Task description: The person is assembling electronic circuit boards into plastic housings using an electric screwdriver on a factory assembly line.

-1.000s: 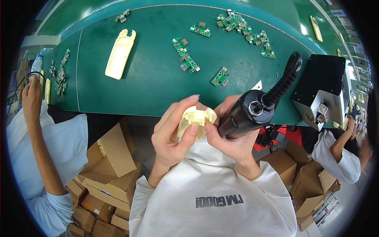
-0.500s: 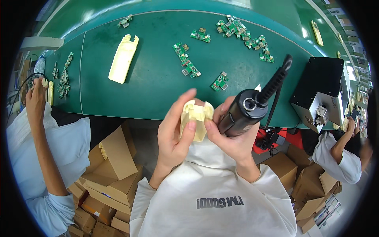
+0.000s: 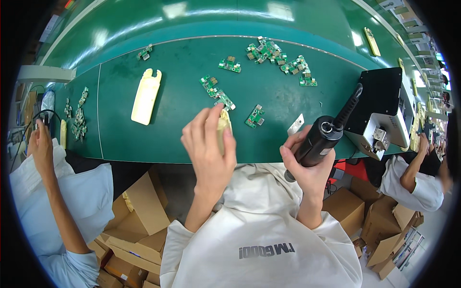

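Note:
My left hand (image 3: pixel 207 146) is closed around a cream plastic housing (image 3: pixel 224 128) at the table's near edge; its fingers and back cover most of the piece. Just past the fingertips lies a green circuit board (image 3: pixel 224 100), with another board (image 3: pixel 209 84) beyond it. My right hand (image 3: pixel 313 174) grips a black electric screwdriver (image 3: pixel 319 143), tilted, its cord rising from the top end. Near the right fingertips rests a small whitish flat plate (image 3: pixel 296 124). A single circuit board (image 3: pixel 254 116) sits between the hands.
A second cream housing (image 3: pixel 146 98) lies left on the green table (image 3: pixel 177 129). Circuit boards are piled (image 3: pixel 268 52) at the back. A black-topped box (image 3: pixel 377 101) stands right. Co-workers sit on both sides, one's hand (image 3: pixel 41 149) at far left. Cardboard boxes (image 3: pixel 139 211) fill the floor.
My hands have parted. The right has moved right with the screwdriver, off the housing. The left has turned over and shifted left with the housing. The view has tilted slightly.

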### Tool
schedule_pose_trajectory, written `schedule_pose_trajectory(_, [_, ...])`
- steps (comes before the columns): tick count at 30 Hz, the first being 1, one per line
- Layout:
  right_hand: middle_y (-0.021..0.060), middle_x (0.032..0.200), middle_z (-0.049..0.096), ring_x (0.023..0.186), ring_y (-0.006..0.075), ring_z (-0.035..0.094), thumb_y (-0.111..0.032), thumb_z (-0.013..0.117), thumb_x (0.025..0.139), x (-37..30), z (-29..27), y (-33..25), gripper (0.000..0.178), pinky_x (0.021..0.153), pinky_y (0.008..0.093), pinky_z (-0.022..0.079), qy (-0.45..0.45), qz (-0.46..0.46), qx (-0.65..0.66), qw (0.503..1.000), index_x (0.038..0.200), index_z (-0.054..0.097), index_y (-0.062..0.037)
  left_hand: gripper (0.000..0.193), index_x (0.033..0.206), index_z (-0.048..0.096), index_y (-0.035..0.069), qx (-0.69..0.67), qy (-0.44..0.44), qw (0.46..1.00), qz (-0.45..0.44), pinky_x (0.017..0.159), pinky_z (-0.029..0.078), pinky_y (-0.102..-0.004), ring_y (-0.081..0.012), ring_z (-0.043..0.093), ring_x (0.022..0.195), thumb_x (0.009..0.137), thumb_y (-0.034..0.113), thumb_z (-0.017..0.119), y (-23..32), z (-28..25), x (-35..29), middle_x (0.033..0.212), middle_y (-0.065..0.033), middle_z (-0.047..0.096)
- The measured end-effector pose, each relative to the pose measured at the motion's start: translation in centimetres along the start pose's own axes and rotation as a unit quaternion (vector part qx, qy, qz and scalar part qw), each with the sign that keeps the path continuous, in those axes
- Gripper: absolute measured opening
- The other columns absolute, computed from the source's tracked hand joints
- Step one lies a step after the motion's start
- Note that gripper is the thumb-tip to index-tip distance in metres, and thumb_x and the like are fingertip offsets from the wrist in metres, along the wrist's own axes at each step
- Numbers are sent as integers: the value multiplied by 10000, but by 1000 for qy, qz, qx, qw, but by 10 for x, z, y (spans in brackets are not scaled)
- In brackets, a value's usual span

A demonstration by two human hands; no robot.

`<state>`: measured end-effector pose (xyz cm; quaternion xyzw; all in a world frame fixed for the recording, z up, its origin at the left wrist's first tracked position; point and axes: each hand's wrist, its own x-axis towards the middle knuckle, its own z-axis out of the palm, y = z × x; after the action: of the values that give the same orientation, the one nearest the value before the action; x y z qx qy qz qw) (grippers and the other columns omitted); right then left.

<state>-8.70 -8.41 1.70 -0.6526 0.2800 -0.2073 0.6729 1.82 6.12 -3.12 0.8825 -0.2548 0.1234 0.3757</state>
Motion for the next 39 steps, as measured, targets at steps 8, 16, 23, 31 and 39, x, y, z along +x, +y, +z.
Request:
schedule_pose_trajectory(8, [68, 773, 630, 598, 57, 546, 99, 724, 716, -2, -12, -1, 366, 550, 190, 414, -6, -9, 0, 1000, 975, 498, -26, 365, 1101, 608, 83, 60, -108, 987, 99, 873, 351, -394, -242, 512, 1027, 774, 156, 754, 29, -15, 31, 1102, -49, 575])
schedule_pose_trajectory(16, [69, 768, 629, 606, 65, 556, 87, 746, 711, -2, -22, -2, 384, 544, 198, 420, 8, -24, 7, 1000, 982, 504, -37, 170, 909, 648, 35, -76, -181, 976, 89, 780, 366, -328, -190, 556, 814, 780, 92, 743, 28, -21, 42, 845, -45, 605])
schedule_pose_trajectory(23, [67, 752, 623, 621, 85, 586, 53, 792, 699, 12, -8, -11, 422, 540, 208, 427, -53, -82, 41, 994, 1003, 514, -37, 108, 850, 636, 5, -279, -336, 899, -5, 698, 404, -316, -198, 530, 688, 810, 75, 707, 26, -33, 43, 734, -62, 582])
schedule_pose_trajectory(31, [66, 739, 611, 656, 114, 620, 52, 804, 687, 18, -4, -9, 460, 545, 218, 444, -87, -22, 59, 994, 1034, 514, -35, 180, 969, 628, -15, -327, -278, 903, 14, 719, 420, -304, -186, 541, 784, 799, 27, 666, 10, -38, 36, 864, -72, 608])
schedule_pose_trajectory(39, [70, 733, 617, 627, 102, 601, 23, 806, 699, 29, 0, -13, 458, 538, 241, 470, -52, 41, 47, 997, 1039, 504, -30, 405, 1125, 617, 33, -85, -131, 988, -16, 787, 441, -347, -249, 553, 923, 738, 49, 735, -6, -26, 22, 1014, -94, 594])
